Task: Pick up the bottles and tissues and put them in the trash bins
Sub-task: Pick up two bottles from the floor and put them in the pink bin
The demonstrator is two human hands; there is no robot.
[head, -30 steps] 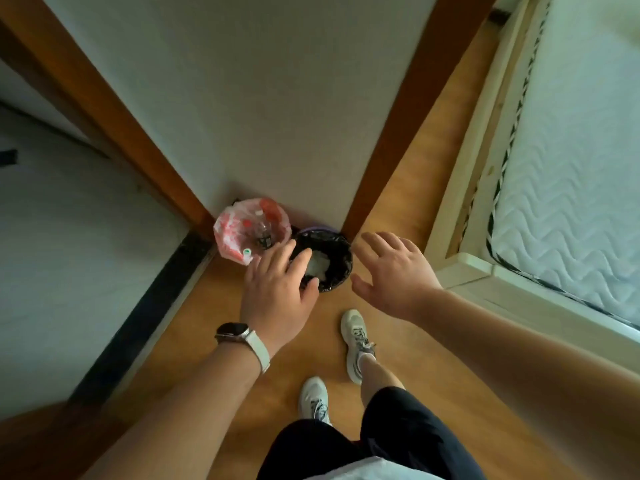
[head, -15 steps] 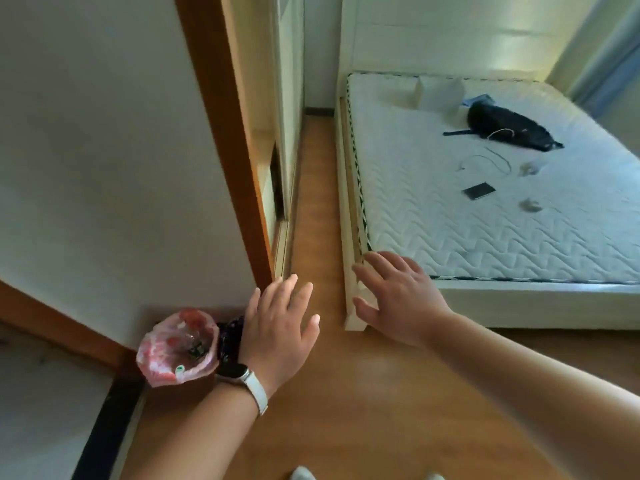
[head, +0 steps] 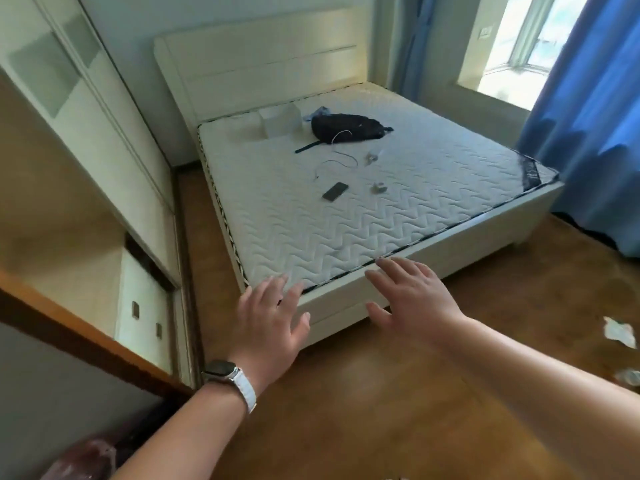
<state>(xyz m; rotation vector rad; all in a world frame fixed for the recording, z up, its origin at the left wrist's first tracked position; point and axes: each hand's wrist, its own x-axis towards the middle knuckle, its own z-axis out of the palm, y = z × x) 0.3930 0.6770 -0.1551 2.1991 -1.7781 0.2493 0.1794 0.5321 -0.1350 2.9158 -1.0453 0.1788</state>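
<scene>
Both hands float empty in front of the bed's foot with fingers spread. My left hand (head: 272, 318), with a white watch on its wrist, is lower left; my right hand (head: 412, 299) is beside it to the right. A crumpled white tissue (head: 620, 332) lies on the wooden floor at the far right. Just below it a small clear object (head: 630, 375), maybe a bottle, shows at the frame edge. The pink-lined trash bin (head: 81, 460) is only partly visible at the bottom left. Two small crumpled items (head: 372, 156) (head: 378, 187) lie on the mattress.
A white bed (head: 346, 306) with a bare quilted mattress fills the middle, carrying a black bag (head: 346, 126), a white cable and a phone (head: 335, 191). A wardrobe (head: 104, 133) lines the left wall. Blue curtains (head: 595, 116) hang at the right by a window.
The view has swung up and right from the two trash bins to the bed and room. Both hands stay empty with fingers spread; the bins have dropped to the bottom left corner.
</scene>
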